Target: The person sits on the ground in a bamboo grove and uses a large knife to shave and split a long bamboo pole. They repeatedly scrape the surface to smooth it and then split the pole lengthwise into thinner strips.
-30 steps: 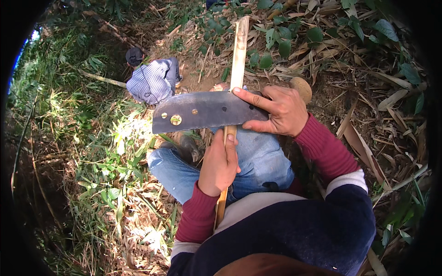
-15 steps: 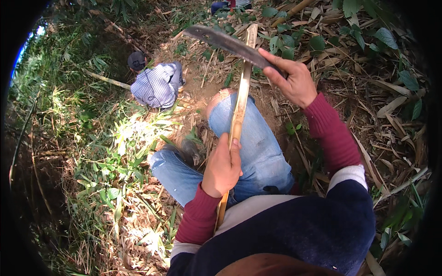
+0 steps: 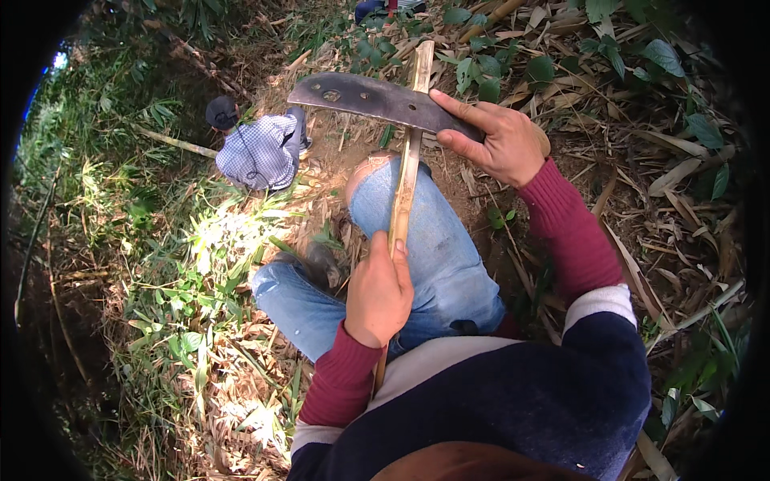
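Note:
My left hand (image 3: 381, 290) is closed around a split bamboo strip (image 3: 407, 176), which slants up and away over my raised knee. In my right hand (image 3: 504, 140) is a machete (image 3: 361, 98), with fingers and thumb at the base of its broad dark blade. The handle is hidden by the palm. The blade lies across the strip near its far end, flat side showing, with a few round holes in it. Its tip points left. The strip's near end runs beneath my left wrist toward my body.
A person (image 3: 255, 151) in a checked shirt and dark cap crouches ahead on the left, beside a bamboo pole (image 3: 176, 143). Another person (image 3: 389, 8) shows partly at the top edge. Leafy plants (image 3: 188, 341) and dry bamboo leaves (image 3: 674, 188) cover the ground around my legs.
The machete has turned so its flat side shows, and it has come lower along the strip. My right hand has shifted slightly left and nearer. My left hand keeps its hold.

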Demonstrator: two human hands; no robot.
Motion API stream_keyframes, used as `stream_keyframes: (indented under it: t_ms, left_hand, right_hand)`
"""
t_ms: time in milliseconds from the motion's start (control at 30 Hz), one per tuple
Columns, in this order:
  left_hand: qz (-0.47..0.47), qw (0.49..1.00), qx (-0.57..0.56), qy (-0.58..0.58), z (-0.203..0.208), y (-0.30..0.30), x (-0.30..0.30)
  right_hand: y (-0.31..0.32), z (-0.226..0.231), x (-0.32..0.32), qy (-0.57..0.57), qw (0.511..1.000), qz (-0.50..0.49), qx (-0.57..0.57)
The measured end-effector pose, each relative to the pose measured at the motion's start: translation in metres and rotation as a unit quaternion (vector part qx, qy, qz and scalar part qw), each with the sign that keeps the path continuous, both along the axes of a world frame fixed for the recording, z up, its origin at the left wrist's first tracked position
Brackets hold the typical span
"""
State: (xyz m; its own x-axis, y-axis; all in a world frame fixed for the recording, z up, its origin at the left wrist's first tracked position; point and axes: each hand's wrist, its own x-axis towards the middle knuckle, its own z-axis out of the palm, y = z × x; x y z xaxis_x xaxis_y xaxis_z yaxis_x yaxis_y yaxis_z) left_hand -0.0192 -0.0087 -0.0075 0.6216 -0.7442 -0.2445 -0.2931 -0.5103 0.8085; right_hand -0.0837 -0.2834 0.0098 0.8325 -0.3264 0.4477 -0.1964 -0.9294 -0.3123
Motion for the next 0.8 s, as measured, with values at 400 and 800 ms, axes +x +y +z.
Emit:
stream_keyframes:
  t_ms: [400,800]
  left_hand:
    - [-0.027,0.997,-0.057,-0.052,-0.018,0.002,0.005]
    - [-0.032,0.988,-0.087,0.121,-0.01,0.008,0.008]
  right_hand:
    - [-0.06,0.005,0.029,0.037,0.983,-0.115,0.136]
    - [0.092,-0.016,-0.03,-0.018,0.991,0.132,-0.011]
